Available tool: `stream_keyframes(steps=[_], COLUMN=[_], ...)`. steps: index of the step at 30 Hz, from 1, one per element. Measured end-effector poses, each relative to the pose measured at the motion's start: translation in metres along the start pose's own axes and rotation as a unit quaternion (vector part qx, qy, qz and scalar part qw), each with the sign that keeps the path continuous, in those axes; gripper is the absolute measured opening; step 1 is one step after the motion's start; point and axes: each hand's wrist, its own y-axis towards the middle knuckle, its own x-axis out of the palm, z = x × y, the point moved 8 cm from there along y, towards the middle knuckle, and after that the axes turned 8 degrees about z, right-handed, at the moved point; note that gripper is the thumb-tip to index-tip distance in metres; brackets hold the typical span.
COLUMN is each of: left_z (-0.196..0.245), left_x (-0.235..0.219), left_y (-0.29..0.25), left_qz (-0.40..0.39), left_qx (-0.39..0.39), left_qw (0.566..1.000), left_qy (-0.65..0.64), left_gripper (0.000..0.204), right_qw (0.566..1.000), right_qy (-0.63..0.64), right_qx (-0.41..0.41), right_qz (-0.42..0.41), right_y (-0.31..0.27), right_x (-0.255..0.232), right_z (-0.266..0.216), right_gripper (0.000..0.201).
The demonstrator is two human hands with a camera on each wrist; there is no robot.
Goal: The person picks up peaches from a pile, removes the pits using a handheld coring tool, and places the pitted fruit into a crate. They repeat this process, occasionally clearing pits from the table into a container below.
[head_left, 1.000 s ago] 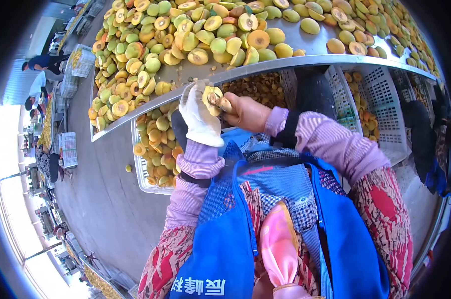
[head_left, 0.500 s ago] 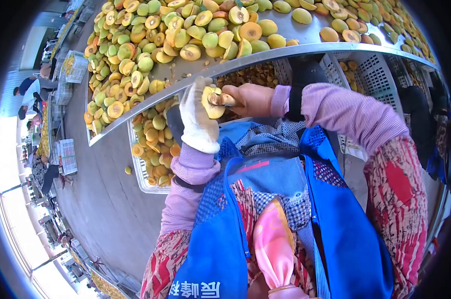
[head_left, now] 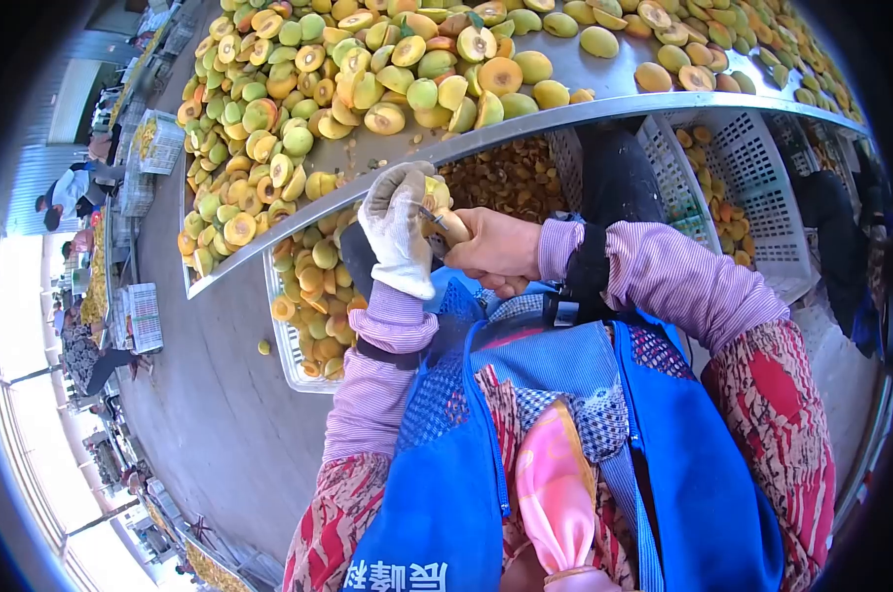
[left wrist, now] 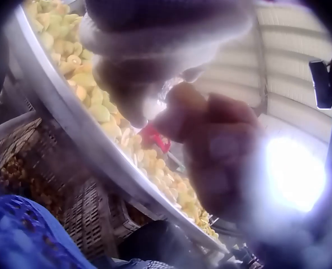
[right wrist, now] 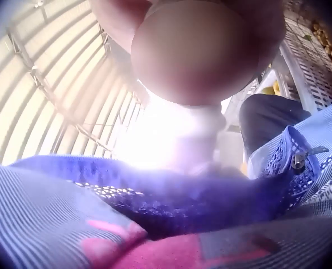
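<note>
In the head view my left hand, in a white glove with a soiled palm, holds a yellow peach half just below the table's metal edge. My bare right hand grips a small pitting tool by its pale wooden handle. The tool's metal end meets the fruit beside the gloved fingers, and its tip is hidden. Both hands are close together in front of the waist. They show large and blurred in the wrist views.
A metal-edged table bears a heap of halved peaches. Under it stand a white crate of peach halves, a bin of brown pieces and a white slatted crate. Other people work at the far left.
The peach half has turned in my left hand, so its cut face with the brown centre shows less. My right hand has dropped slightly and the tool handle now slants downward.
</note>
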Motion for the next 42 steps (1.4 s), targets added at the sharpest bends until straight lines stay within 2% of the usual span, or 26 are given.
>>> stream_keyframes(steps=[2,4,5,6,7,8,9,10,12,13,15,19,20,21,22,23,24,25,28,29,30,32,35,39,40,42], left_z=[0.001,0.000,-0.003,-0.004,-0.007,-0.011,-0.014,-0.016,-0.012,-0.010,-0.005,0.002,0.003,-0.005,-0.013,-0.021,-0.020,-0.014,-0.003,0.001,0.005,-0.007,-0.048,-0.063,-0.100,-0.123], left_x=[0.005,0.010,0.015,0.016,0.014,0.012,0.010,0.010,0.002,0.002,0.000,-0.006,-0.004,-0.008,-0.013,-0.015,-0.017,-0.013,-0.008,-0.009,-0.008,-0.012,-0.030,-0.033,-0.044,-0.031], left_y=[0.000,-0.001,-0.002,-0.002,-0.001,0.000,0.001,0.003,0.002,0.002,0.001,0.004,0.001,0.003,0.005,0.006,0.004,0.000,-0.005,-0.004,-0.002,-0.005,0.001,0.008,0.022,0.012], left_qz=[-0.042,-0.057,-0.070,-0.072,-0.056,-0.040,-0.021,-0.023,-0.034,-0.039,-0.076,-0.094,-0.094,-0.043,0.009,0.005,0.006,-0.031,-0.080,-0.077,-0.075,0.007,0.157,0.219,0.215,0.200], left_qx=[-0.005,-0.043,-0.080,-0.080,-0.092,-0.103,-0.106,-0.104,-0.019,0.014,0.039,0.135,0.136,0.068,-0.001,-0.016,-0.017,0.011,0.043,0.097,0.152,0.046,-0.041,-0.063,-0.107,-0.200], left_qw=[0.999,0.997,0.994,0.994,0.993,0.992,0.992,0.992,0.999,0.999,0.996,0.983,0.983,0.997,0.999,0.999,0.999,0.999,0.995,0.990,0.980,0.999,0.982,0.969,0.963,0.936], left_qy=[-0.016,-0.023,-0.032,-0.035,-0.045,-0.056,-0.063,-0.067,0.023,0.030,0.040,0.077,0.076,0.022,-0.031,-0.036,-0.037,-0.007,0.040,0.071,0.101,0.018,-0.091,-0.093,-0.123,-0.211], left_gripper=[0.020,0.019,0.018,0.018,0.018,0.018,0.019,0.019,0.018,0.016,0.015,0.015,0.015,0.015,0.016,0.018,0.018,0.018,0.018,0.015,0.013,0.011,0.011,0.013,0.018,0.020], right_qw=[0.999,0.998,0.972,0.972,0.915,0.825,0.854,0.968,0.998,0.998,0.985,0.998,0.957,0.828,0.825,0.945,0.994,0.997,0.998,0.968,0.968,0.853,0.852,0.820,0.811,0.780], right_qy=[0.050,-0.062,-0.186,-0.187,-0.263,-0.330,-0.295,-0.155,0.017,0.015,0.167,0.017,-0.169,-0.342,-0.345,-0.218,-0.072,0.054,0.020,-0.222,-0.224,-0.412,-0.425,-0.465,-0.480,-0.513], right_qx=[-0.008,-0.006,-0.120,-0.119,-0.271,-0.413,-0.378,-0.135,0.025,0.023,0.041,0.035,-0.173,-0.367,-0.370,-0.176,0.034,0.056,0.053,0.003,0.000,-0.235,-0.190,-0.158,-0.145,-0.162], right_qz=[-0.017,0.017,0.078,0.081,0.143,0.199,0.201,0.146,0.048,0.051,-0.017,0.052,0.158,0.251,0.252,0.168,0.071,0.030,0.040,0.116,0.117,0.220,0.241,0.294,0.302,0.319], right_y=[0.004,0.004,-0.001,0.012,0.029,0.027,0.025,0.001,0.011,0.015,0.017,0.025,0.043,0.027,0.026,0.025,0.018,0.021,0.019,0.006,0.013,0.020,0.032,0.035,0.032,0.039], right_x=[0.000,-0.008,-0.016,-0.023,-0.033,-0.033,-0.031,-0.015,0.004,0.003,0.018,0.005,-0.016,-0.013,-0.015,-0.008,0.008,0.015,0.011,-0.002,-0.007,-0.013,-0.021,-0.029,-0.029,-0.038], right_z=[0.002,0.003,-0.013,0.001,0.002,-0.004,-0.005,-0.013,0.014,0.015,0.017,0.023,0.013,-0.020,-0.022,-0.015,0.009,0.017,0.017,-0.008,-0.001,-0.018,-0.003,-0.008,-0.013,-0.016], right_gripper=[0.021,0.036,0.034,0.034,0.034,0.035,0.028,0.025,0.022,0.022,0.018,0.017,0.016,0.014,0.014,0.013,0.012,0.010,0.010,0.018,0.018,0.025,0.024,0.019,0.020,0.020])
